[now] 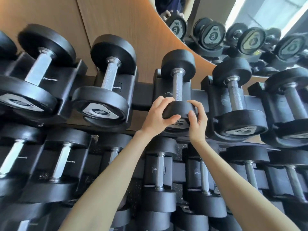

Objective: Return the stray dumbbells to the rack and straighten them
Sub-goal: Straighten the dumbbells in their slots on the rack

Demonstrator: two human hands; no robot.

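A small black dumbbell (177, 84) with a knurled steel handle lies in a black cradle on the top tier of the rack (143, 97), its far head toward the wall. My left hand (157, 116) grips the left side of its near head, thumb across the front face. My right hand (197, 121) grips the right side of the same head, fingers curled over the top edge. The label on that near face is mostly covered by my hands.
Larger dumbbells (106, 84) sit in cradles to the left, and more (235, 100) to the right. A lower tier (158, 174) holds several more under my forearms. A wooden wall (116, 22) and a mirror (241, 22) stand behind the rack.
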